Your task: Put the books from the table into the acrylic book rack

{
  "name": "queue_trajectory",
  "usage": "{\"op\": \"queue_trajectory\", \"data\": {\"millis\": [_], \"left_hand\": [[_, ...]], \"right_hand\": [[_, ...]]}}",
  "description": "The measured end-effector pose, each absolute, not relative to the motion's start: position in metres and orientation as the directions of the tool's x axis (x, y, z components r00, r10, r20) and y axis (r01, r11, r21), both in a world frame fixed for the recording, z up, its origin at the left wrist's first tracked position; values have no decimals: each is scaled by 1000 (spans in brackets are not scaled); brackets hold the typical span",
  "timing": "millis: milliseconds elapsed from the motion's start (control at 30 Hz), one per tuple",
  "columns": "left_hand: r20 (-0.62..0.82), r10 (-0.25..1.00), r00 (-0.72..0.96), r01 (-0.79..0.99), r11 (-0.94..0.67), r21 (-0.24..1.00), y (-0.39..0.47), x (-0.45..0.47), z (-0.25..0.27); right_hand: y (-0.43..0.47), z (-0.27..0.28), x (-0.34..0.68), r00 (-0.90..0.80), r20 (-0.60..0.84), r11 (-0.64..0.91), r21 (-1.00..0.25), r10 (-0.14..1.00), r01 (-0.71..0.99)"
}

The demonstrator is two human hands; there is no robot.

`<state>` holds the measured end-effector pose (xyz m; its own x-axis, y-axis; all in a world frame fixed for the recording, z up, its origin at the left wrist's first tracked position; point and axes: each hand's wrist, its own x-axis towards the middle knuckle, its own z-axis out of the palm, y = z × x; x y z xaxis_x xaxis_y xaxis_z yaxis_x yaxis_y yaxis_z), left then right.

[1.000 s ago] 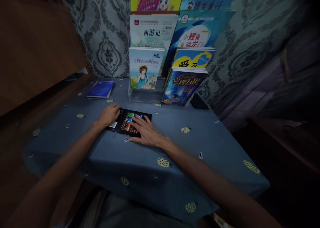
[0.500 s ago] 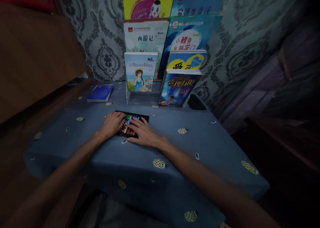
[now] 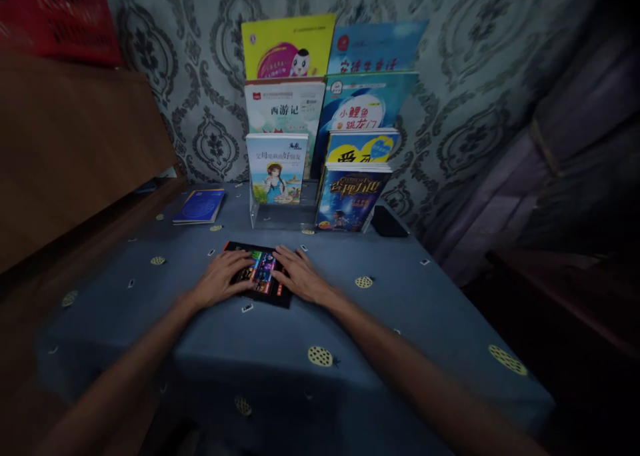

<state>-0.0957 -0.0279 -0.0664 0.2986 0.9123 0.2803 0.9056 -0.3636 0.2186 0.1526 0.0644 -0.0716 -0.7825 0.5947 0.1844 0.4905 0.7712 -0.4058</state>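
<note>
A thin black book point(image 3: 259, 275) with bright picture panels and red marks on its cover lies flat on the table. My left hand point(image 3: 225, 277) rests over its left side, fingers apart and stretched onto the cover. Over the right side, my right hand point(image 3: 301, 276) lies with its fingers spread, the tips touching the cover near the panels. Neither hand grips anything. The hands hide the book's left and right edges in part.
Behind the book, a clear stand point(image 3: 280, 216) holds several upright books, among them a dark blue one point(image 3: 350, 199). A blue book point(image 3: 200, 206) lies at the back left. A flat black object point(image 3: 389, 221) lies right of the stand. A patterned cloth point(image 3: 400, 376) covers the table.
My right hand has slid off the middle of the cover to its right side, so more of the panels shows. The camera has tilted up slightly.
</note>
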Motion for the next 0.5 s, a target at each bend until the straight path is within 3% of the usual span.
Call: {"op": "queue_trajectory", "data": {"millis": [100,233,500], "left_hand": [[215,879,425,863,-466,198,-32,-98,-63],[188,868,460,862,-487,138,-33,-98,-62],[334,720,608,793,-575,-204,-39,-92,-75]], "right_hand": [[61,-67,152,-774,171,756,-417,610,504],[59,-61,153,-770,171,752,-422,614,506],[64,-62,154,-747,221,742,-461,627,487]]}}
